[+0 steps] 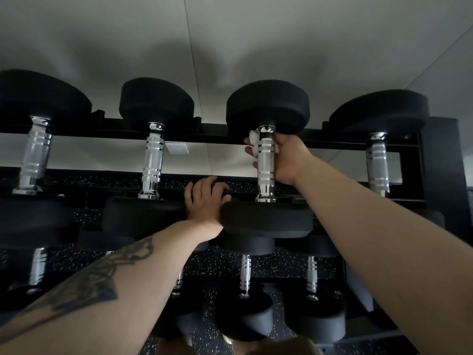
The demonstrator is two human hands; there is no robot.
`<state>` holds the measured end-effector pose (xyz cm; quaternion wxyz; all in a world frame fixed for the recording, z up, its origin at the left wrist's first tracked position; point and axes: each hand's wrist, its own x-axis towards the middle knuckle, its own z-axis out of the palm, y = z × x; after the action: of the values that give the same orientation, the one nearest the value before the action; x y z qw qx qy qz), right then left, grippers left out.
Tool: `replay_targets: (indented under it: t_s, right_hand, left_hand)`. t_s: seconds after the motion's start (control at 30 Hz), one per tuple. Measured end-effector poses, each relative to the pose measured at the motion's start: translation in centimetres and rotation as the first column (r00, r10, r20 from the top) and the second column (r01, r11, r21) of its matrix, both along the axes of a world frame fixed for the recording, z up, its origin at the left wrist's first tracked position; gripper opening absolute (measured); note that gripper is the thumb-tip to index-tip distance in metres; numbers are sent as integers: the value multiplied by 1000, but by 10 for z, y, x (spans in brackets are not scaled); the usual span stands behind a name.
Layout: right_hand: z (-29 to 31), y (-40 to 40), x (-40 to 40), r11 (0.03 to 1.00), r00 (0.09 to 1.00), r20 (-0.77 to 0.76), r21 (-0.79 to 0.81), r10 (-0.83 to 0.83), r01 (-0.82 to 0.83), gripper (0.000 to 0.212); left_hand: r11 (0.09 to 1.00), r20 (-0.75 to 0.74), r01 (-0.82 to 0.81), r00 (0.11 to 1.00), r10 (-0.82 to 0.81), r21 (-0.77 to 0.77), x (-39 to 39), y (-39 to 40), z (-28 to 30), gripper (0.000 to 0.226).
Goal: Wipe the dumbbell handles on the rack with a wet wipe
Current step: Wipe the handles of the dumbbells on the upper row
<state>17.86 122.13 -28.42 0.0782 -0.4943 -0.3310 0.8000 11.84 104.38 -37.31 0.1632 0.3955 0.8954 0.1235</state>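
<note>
Left hand (204, 201) on rack edge (243, 192), right grip (284, 160) round wipe (254, 142)-wrapped handle (266, 160)

Bright chrome metal dumbbell handle (266, 160), third from the left on the upper tier: glossy, mirror-polished collars, ringed bands, finely knurled matt centre. Black round dumbbell heads (267, 107): matt, rubber-like, faintly grainy. Crumpled white wet wipe (254, 139): soft, fibrous, matt. Black metal rack (439, 160): smooth, dull painted finish. Dark floor (217, 262) below: matt, flecked with pale specks. Pale wall panels (230, 42) behind: smooth, matt.
</note>
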Motion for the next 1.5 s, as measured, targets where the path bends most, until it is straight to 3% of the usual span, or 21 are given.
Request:
replay_targets:
  t_s: [0.1, 0.17, 0.23, 0.3, 0.37, 0.43, 0.5, 0.57, 0.67, 0.7, 0.8, 0.9, 1.0, 1.1, 1.13, 1.2, 1.3, 1.37, 1.43, 1.5]
  right_hand:
    - [-6, -9, 8, 988, 998, 57, 154, 21, -30, 37]
    - [-7, -12, 17, 904, 969, 239, 397, 66, -159, 41]
    - [-6, -11, 22, 814, 941, 332, 529, 62, -240, 48]
    - [-2, -8, 18, 853, 960, 277, 488, 47, -183, 36]
    - [4, -7, 5, 955, 990, 138, 291, 26, -65, 25]
    - [4, -7, -2, 960, 993, 116, 276, 5, -38, 26]
    - [8, -13, 7, 837, 959, 272, 504, 80, -212, 27]
    - [13, -23, 21, 568, 899, 428, 718, 94, -402, 34]
    - [9, -29, 30, 231, 887, 457, 857, 69, -460, 20]
    - [7, -28, 29, 179, 891, 450, 873, 56, -453, 23]
    - [6, -25, 32, 153, 900, 430, 887, 74, -436, 25]
    - [7, -26, 53, 18, 835, 509, 852, 211, -524, 23]
    - [10, -18, 65, 90, 729, 540, 775, 422, -626, 19]
    - [12, -6, 62, 345, 816, 413, 758, 405, -554, 15]
    - [11, -5, 61, 387, 834, 404, 750, 375, -537, 15]
    - [10, -9, 65, 328, 779, 465, 723, 421, -608, 16]
    - [13, -11, 70, 191, 590, 543, 618, 597, -763, 19]
    - [17, -6, 66, 252, 628, 503, 625, 593, -739, 20]
    - [19, -9, 59, 339, 759, 444, 704, 477, -625, 14]
    - [20, -19, 57, 306, 790, 460, 746, 406, -591, 14]
  left_hand:
    - [1000, 5, -4, 1000, 4, 13, 0, 0, 0, 31]
    - [1000, 11, -3, 1000, 3, 14, 0, 0, 0, 31]
    - [1000, 9, -3, 1000, 3, 24, 0, 0, 0, 31]
    - [1000, 2, -6, 1000, 6, 29, 0, 0, -1, 31]
    - [1000, 6, -2, 1000, 1, 22, 0, -1, -1, 31]
    - [1000, 18, 0, 1000, 0, 22, 0, -1, -2, 31]
    - [1000, 14, -1, 1000, 1, 28, 0, -1, -2, 31]
    - [999, 2, -4, 1000, 4, 32, -1, -1, -3, 31]
    - [1000, 6, 0, 1000, 0, 21, 0, -2, -1, 31]
    - [1000, 12, 2, 1000, -2, 15, 0, -2, 0, 31]
    - [1000, 18, 9, 1000, -9, 7, -1, -1, 1, 31]
    - [1000, 18, 2, 1000, -2, 3, -1, -1, 0, 31]
    - [1000, 17, -5, 1000, 5, -1, 0, 0, 2, 31]
    - [1000, 18, 10, 1000, -9, -6, 0, -1, 3, 31]
    - [1000, 21, 12, 1000, -12, -6, -1, -1, 3, 31]
    - [1000, 19, 13, 1000, -13, 0, -1, -1, 2, 31]
    - [1000, 8, 5, 1000, -5, 8, 0, -1, 2, 30]
    - [1000, -1, -4, 1000, 4, -6, 0, 0, 2, 30]
    - [1000, -1, -12, 1000, 12, -16, 0, 0, 2, 30]
    - [1000, 10, -14, 1000, 14, -23, 0, 0, 2, 30]
